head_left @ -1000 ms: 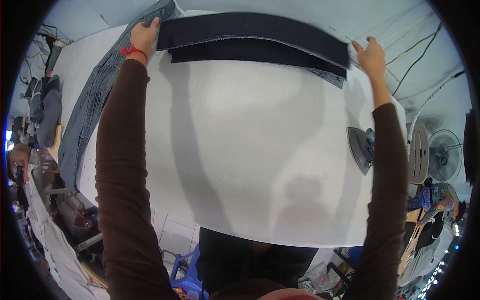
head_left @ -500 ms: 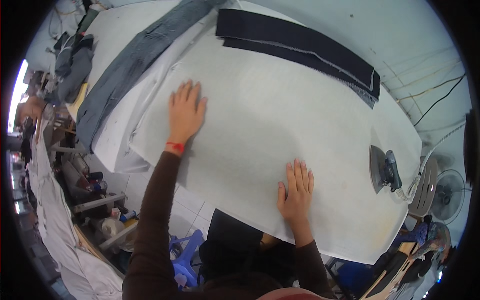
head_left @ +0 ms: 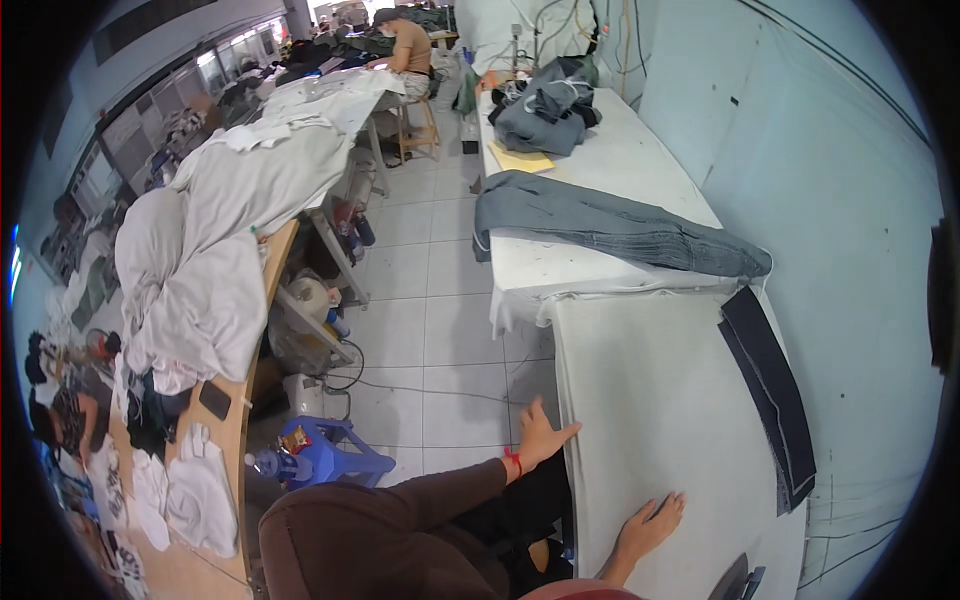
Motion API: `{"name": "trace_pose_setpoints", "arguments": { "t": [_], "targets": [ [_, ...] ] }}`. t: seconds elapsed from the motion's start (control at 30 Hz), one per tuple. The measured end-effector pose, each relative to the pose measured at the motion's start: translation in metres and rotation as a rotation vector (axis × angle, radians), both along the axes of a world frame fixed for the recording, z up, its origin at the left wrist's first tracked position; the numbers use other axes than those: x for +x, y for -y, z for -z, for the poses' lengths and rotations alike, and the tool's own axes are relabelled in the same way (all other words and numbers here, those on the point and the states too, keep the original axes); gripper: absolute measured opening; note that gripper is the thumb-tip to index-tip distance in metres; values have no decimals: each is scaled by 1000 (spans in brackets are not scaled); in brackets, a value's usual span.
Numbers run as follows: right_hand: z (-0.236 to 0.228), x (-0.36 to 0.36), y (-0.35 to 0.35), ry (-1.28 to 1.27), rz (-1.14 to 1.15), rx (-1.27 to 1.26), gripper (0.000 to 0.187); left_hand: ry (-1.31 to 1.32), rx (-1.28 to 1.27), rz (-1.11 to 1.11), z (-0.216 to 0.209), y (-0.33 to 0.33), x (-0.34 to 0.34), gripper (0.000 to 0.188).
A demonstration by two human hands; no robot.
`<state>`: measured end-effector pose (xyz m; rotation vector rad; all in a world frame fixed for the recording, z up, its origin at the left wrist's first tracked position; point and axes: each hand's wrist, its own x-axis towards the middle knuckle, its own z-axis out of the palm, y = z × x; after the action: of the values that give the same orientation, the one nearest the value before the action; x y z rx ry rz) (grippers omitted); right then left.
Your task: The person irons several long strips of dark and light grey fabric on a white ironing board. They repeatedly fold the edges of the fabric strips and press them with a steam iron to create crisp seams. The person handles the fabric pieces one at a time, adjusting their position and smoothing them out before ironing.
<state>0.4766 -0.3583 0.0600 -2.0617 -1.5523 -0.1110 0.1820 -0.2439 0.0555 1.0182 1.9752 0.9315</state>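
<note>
My left hand [head_left: 545,434] hovers by the near-left edge of the white padded ironing table [head_left: 640,400], thumb and fingers apart, with a red string around the wrist. Nothing shows in it. Flat on the white cover lies my right hand [head_left: 650,528], its fingers stretched out and holding nothing I can see. Dark navy fabric strips [head_left: 775,395], stacked with frayed edges, lie along the table's right side. The iron [head_left: 735,580] is partly cut off at the lower edge, right of my right hand.
Beyond, a long grey garment piece [head_left: 620,228] lies across a second white table [head_left: 640,130], with bundled grey clothes [head_left: 545,110] behind. To the left are a blue stool [head_left: 335,455] and a wooden table [head_left: 255,340] with white cloth. A person [head_left: 408,50] sits far off.
The view has swung left, bringing in the aisle and the left-hand table. My left hand has come off the tabletop to its edge; my right hand still rests on the cover.
</note>
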Motion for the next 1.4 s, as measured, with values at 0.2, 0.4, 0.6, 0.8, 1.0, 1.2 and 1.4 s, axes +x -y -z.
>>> {"name": "trace_pose_setpoints", "arguments": {
  "t": [0.2, 0.4, 0.6, 0.8, 1.0, 1.2, 1.4],
  "targets": [
    [1, -23, 59, -94, 4, -34, 56, 988, -185, 107, 7, 7, 25, 88],
    [-25, -77, 163, 64, -8, -229, 101, 1117, -125, 163, 16, 2, 38, 70],
    [4, -70, 163, 488, 177, -244, 86, 1090, -91, 157, 7, 7, 48, 65],
    [10, -64, 165, 483, 113, -154, 81, 1091, -22, 129, 14, 6, 49, 61],
    [3, -57, 169, 437, 99, -176, 80, 1080, -88, 192, 6, 13, 52, 61],
    [-54, -104, 131, 63, -24, -273, 104, 361, -58, -38, 12, -9, 33, 85],
    [-38, -111, -36, 107, -148, -209, 104, -185, 878, 28, -88, -161, 19, 65]
  ]
}}
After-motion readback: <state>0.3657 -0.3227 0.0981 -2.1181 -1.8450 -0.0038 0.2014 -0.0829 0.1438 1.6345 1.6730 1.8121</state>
